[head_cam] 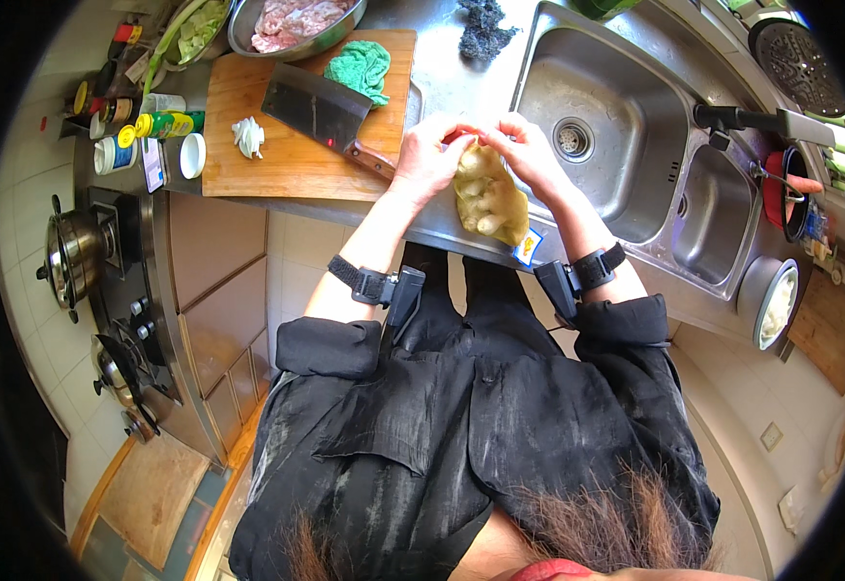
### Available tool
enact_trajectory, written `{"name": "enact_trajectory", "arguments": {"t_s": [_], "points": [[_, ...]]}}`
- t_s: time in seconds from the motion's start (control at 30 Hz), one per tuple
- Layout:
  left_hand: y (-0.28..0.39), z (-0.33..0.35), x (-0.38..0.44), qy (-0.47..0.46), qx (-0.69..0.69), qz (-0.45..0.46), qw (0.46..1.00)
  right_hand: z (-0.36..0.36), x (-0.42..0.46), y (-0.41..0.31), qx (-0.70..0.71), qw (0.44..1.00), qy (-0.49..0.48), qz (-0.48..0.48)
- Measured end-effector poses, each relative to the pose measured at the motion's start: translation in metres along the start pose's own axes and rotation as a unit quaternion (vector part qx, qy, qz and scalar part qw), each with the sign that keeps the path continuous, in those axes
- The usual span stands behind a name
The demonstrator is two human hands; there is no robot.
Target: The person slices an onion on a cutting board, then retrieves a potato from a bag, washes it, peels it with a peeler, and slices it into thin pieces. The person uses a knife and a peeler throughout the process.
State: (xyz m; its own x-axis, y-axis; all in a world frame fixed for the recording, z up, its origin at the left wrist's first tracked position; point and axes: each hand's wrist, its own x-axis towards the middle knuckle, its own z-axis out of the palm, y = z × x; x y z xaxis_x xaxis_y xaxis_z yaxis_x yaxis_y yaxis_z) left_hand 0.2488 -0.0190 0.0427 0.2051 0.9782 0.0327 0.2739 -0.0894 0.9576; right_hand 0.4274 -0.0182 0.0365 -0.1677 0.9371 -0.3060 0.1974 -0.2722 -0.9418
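Observation:
My left hand (426, 152) and my right hand (526, 151) meet at the gathered top of a yellowish mesh bag (491, 197) of ginger root, pinching it between their fingertips. The bag lies on the steel counter between the cutting board and the sink, with a small white and blue tag (528, 247) at its lower end. Left of my left hand is a wooden cutting board (237, 171). On it are a cleaver (313, 109) with a wooden handle, a crumpled green cloth (361, 70) and a small heap of white slices (248, 136).
A steel bowl of raw meat (299, 25) stands behind the board. Jars and a yellow-green bottle (168, 124) are at the left, above a stove with pots. A double steel sink (611, 123) with its faucet (764, 120) is at the right. A black scrubber (486, 33) lies behind.

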Motion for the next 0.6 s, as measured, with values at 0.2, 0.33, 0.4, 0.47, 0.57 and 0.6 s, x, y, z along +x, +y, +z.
{"name": "enact_trajectory", "arguments": {"t_s": [0.2, 0.33, 0.4, 0.47, 0.57, 0.6], "points": [[-0.004, 0.004, 0.001, 0.003, -0.017, -0.057, 0.998, 0.003, -0.001, -0.001, 0.077, 0.996, -0.006, 0.046], [-0.013, 0.004, 0.002, 0.007, -0.071, -0.1, 0.992, 0.003, -0.011, -0.011, -0.079, 0.979, 0.018, -0.189], [-0.014, 0.002, 0.002, -0.003, -0.09, -0.1, 0.991, 0.001, -0.012, -0.014, -0.227, 0.934, 0.033, -0.273], [-0.012, 0.001, 0.002, -0.013, -0.084, -0.116, 0.99, 0.001, -0.01, -0.016, -0.314, 0.883, 0.047, -0.346], [-0.011, -0.002, 0.003, -0.034, -0.096, -0.14, 0.985, -0.004, -0.005, -0.019, -0.37, 0.848, 0.058, -0.375], [-0.009, -0.003, 0.004, -0.041, -0.106, -0.146, 0.983, -0.005, -0.003, -0.022, -0.393, 0.83, 0.066, -0.39]]}}
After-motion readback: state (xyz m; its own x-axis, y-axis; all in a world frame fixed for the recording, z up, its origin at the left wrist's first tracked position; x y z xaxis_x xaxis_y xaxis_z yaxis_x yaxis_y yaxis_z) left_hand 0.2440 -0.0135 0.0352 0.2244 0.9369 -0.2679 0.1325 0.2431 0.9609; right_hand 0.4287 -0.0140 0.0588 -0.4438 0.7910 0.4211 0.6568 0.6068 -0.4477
